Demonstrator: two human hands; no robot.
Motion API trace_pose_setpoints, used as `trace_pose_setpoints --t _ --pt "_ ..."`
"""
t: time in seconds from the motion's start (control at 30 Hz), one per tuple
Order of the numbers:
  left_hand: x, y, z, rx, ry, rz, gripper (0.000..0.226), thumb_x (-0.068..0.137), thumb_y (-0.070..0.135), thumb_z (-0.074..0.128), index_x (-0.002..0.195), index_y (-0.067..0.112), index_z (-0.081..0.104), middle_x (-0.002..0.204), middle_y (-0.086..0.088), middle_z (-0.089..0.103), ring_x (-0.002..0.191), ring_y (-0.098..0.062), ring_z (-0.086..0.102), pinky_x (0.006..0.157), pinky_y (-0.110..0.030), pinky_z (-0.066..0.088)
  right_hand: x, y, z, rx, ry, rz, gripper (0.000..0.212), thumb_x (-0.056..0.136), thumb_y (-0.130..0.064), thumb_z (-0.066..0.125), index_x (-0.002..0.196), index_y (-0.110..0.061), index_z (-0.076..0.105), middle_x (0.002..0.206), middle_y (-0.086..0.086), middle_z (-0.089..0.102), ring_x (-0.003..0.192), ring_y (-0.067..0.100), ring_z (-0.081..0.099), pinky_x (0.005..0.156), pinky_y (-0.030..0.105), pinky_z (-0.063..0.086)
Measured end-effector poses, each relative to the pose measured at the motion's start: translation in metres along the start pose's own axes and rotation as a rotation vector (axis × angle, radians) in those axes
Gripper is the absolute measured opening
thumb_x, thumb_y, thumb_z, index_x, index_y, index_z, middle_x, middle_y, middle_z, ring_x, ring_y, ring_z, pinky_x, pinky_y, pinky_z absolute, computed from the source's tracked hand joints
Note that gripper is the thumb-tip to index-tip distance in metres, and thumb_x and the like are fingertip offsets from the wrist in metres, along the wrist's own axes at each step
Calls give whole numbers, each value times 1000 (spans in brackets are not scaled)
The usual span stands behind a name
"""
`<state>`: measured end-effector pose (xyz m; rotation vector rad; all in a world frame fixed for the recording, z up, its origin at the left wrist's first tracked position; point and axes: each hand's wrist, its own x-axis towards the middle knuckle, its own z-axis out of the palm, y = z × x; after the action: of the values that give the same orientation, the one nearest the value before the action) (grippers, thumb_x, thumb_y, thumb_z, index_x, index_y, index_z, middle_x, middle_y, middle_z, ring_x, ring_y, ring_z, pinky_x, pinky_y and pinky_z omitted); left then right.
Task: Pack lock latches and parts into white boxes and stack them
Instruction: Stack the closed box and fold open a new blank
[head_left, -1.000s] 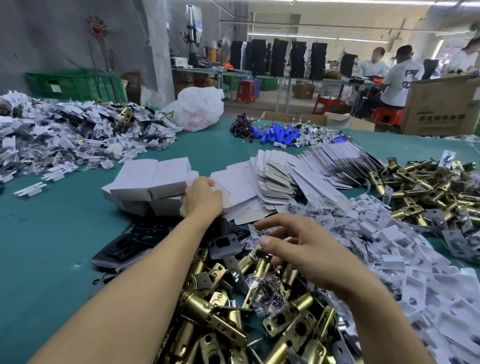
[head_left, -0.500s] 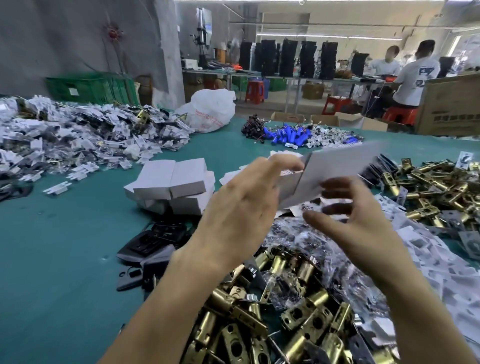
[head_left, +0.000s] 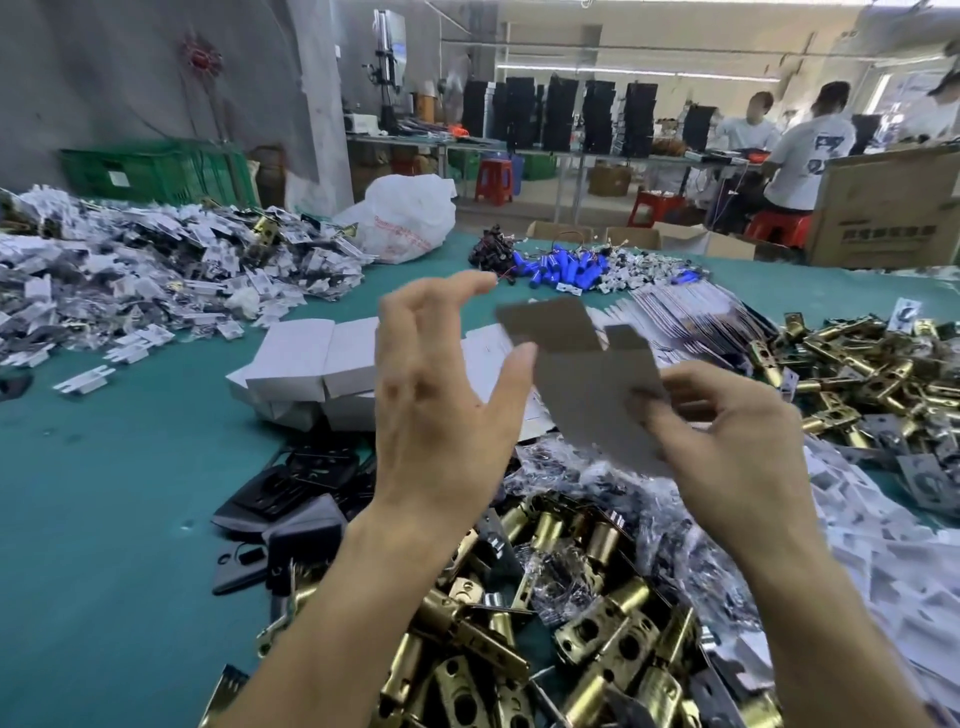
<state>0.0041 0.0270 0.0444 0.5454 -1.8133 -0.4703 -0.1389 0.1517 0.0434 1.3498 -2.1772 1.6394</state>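
A flat, unfolded box blank (head_left: 587, 384), grey on the side facing me, is raised above the table. My right hand (head_left: 727, 431) pinches its lower right edge. My left hand (head_left: 436, 395) hovers just left of it with fingers spread and thumb near the blank's left edge, holding nothing. Under my arms lies a heap of brass lock latches (head_left: 545, 639). Closed white boxes (head_left: 306, 364) sit stacked behind my left hand. A fanned stack of flat blanks (head_left: 691, 322) lies beyond the raised one.
Bagged small parts (head_left: 156, 280) are piled at the far left, more brass latches (head_left: 852, 374) at the right, white paper cards (head_left: 883, 545) at the near right. Black plates (head_left: 291, 499) lie left of my arm. Blue cylinders (head_left: 561, 270) sit further back. People work at the far benches.
My left hand took a flat blank from the stack and lifted it; my right hand came up and took hold of it, and my left hand let go and spread open.
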Motion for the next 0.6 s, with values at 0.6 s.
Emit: trace_pose_setpoints --t 0.6 --pt "-9 -8 9 160 -469 -26 130 52 63 87 153 31 11 133 11 39 121 -11 40 107 -40 38 -7 -22 23 596 -276 428 33 79 -52 65 73 -21 74 69 5 67 61 16 64 53 29 54"
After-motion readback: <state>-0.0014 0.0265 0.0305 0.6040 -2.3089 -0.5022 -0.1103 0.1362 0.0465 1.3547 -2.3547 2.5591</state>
